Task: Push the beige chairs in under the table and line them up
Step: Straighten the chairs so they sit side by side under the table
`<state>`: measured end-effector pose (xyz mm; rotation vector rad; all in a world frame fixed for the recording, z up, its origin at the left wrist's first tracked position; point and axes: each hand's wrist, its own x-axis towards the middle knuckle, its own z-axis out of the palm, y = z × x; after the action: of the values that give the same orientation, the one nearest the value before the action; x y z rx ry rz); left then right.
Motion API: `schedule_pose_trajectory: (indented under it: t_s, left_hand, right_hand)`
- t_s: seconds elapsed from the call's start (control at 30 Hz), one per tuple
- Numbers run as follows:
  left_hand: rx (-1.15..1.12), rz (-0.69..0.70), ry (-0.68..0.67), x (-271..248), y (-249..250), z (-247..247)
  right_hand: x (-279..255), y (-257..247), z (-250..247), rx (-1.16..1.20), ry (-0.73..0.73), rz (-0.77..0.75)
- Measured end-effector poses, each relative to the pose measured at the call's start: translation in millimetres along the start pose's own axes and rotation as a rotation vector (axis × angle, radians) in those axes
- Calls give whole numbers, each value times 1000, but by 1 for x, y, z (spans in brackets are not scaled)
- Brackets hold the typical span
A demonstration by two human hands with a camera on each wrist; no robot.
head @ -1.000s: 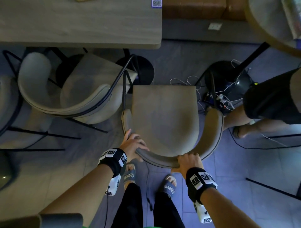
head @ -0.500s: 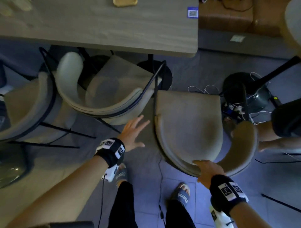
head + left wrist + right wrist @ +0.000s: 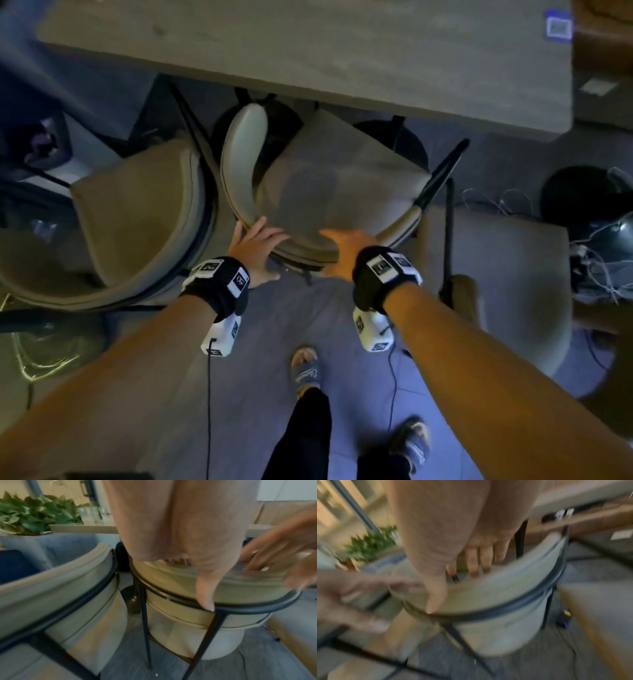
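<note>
Three beige chairs with black metal frames stand along the wooden table (image 3: pixel 308 51). The middle chair (image 3: pixel 342 178) sits askew, its seat partly under the table edge. My left hand (image 3: pixel 255 251) grips the left part of its curved backrest (image 3: pixel 305 255), thumb down the outside against the black frame (image 3: pixel 248 609). My right hand (image 3: pixel 342 253) holds the same backrest further right, fingers over the top and thumb outside, blurred in the right wrist view. The left chair (image 3: pixel 137 212) almost touches the middle one. The right chair (image 3: pixel 496 274) stands further out from the table.
A black round base (image 3: pixel 582 195) with tangled white cables (image 3: pixel 596 260) lies on the floor at the right. My sandalled feet (image 3: pixel 305 370) stand behind the middle chair. A leafy plant (image 3: pixel 25 513) and a blue seat (image 3: pixel 51 545) are beyond the left chair.
Both hands left the right chair's backrest, the left first and then the right, and moved left onto the middle chair's backrest. The view has shifted left with them.
</note>
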<state>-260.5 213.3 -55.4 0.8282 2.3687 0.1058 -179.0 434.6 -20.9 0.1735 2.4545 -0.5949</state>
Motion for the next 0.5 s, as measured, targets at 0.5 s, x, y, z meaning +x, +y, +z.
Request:
schedule_pose_trajectory:
  t_s: [0.5]
  left_hand:
    - [273,172,-24,15,22,8]
  right_hand:
    - [3,1,33,-174,-183,68]
